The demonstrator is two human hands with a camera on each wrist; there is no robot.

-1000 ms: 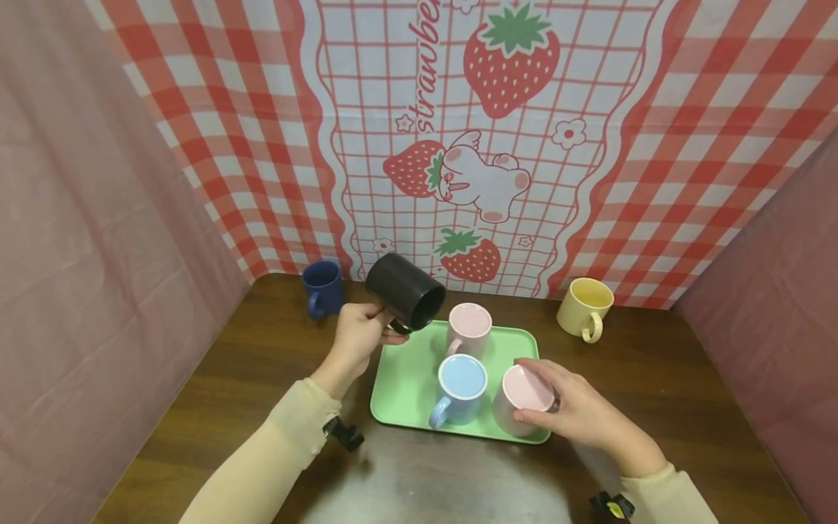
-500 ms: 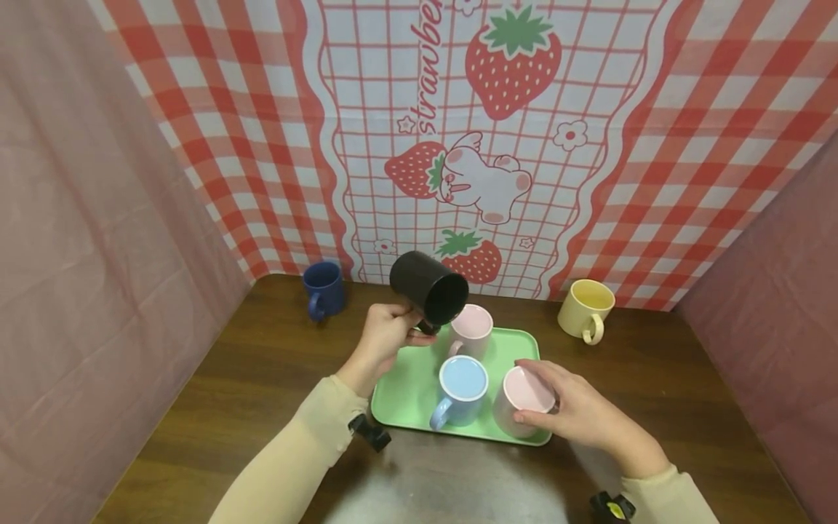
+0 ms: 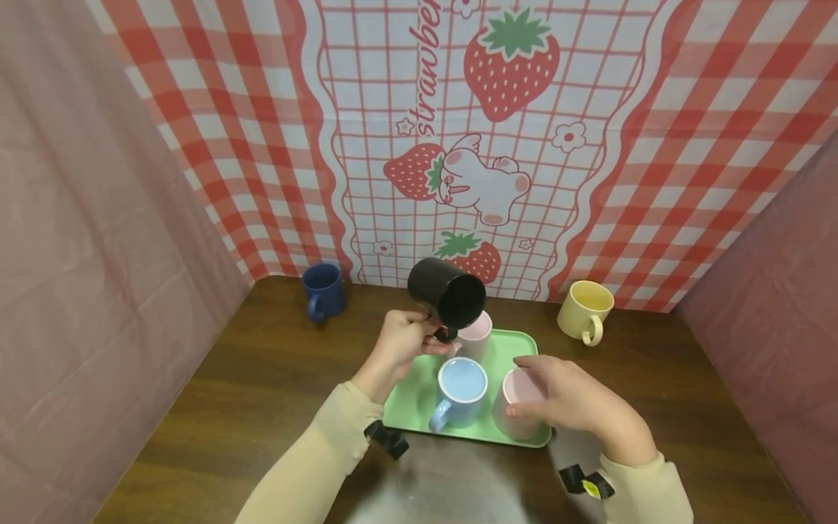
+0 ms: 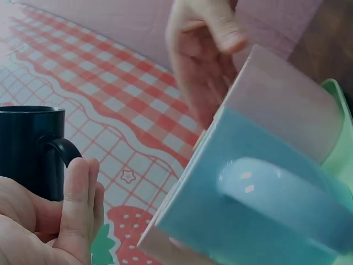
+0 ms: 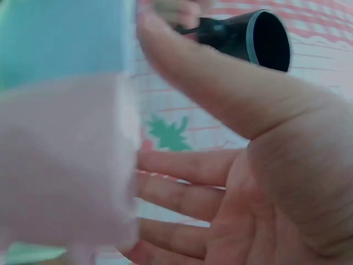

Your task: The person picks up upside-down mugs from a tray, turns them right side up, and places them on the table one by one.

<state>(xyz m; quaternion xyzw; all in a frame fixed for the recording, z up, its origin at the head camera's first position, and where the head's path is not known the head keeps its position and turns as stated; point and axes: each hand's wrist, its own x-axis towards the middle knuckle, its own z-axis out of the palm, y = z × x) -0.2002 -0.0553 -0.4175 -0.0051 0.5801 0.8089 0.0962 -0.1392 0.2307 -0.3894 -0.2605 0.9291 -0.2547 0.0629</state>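
Observation:
My left hand grips the handle of a black mug, held tilted on its side in the air, mouth toward the right. Below it is a green tray bearing a light blue mug and two pink ones. These appear to stand upside down, shallow bases up. The back pink mug is partly hidden by the black mug. Over the front right pink mug hovers my right hand, thumb and fingers spread; in the left wrist view this hand looks apart from the mug.
A dark blue mug stands upright at the back left of the wooden table. At the back right is an upright yellow mug. A strawberry-patterned cloth hangs behind, with pink curtains at the sides.
My left hand has carried the black mug rightward, now over the tray's back part. My right hand has loosened from the front pink mug and shifted slightly left and up.

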